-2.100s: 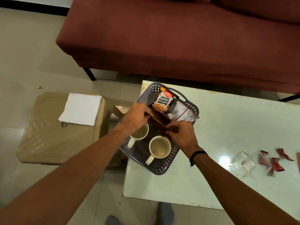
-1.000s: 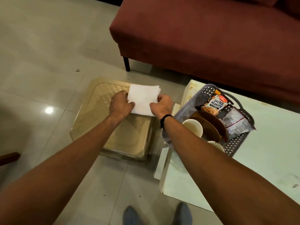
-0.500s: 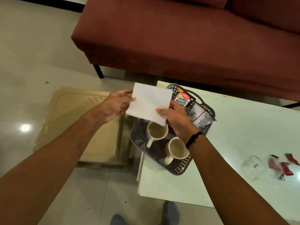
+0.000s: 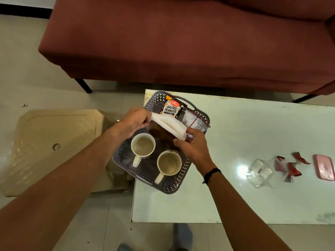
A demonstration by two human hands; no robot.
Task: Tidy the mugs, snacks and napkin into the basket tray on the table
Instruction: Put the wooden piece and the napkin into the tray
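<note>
a red sofa is seen across the top, and a pale table lies in front of it. a beige stool stands on the floor left of the table. a dark basket tray is set on the table's left corner, slightly over the edge. two mugs are stood in its near half: the left mug and, just beside it, the right mug. a peanut packet and a second packet are propped at the tray's far end. a folded white napkin is held over the tray, pinched at its far-left end by the left hand and at its near-right end by the curled fingers of the right hand. well apart on the right, a clear container, red wrappers and a pink lid are laid on the table.
</note>
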